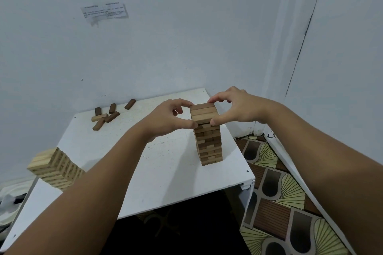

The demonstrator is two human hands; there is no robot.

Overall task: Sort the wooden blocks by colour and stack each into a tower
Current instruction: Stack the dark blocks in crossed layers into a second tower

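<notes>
both bare forearms reach forward and converge, wrists level. the left hand (168, 117) curls into a c, forefinger arched over the top, thumb stretched toward the other hand. the right hand (233, 106) mirrors it, fingertips bent down and thumb pointing inward. both pinch what stands between them.

- Pale blue-grey wall (186, 37) behind, meets a second wall (342, 68) in the right corner.
- Small printed paper (104, 11) stuck on back wall, text unreadable.
- White table (165, 172) pushed against the wall, surface scuffed.
- Patterned floor (279, 192) to the right: brown, black and cream fan shapes.
</notes>
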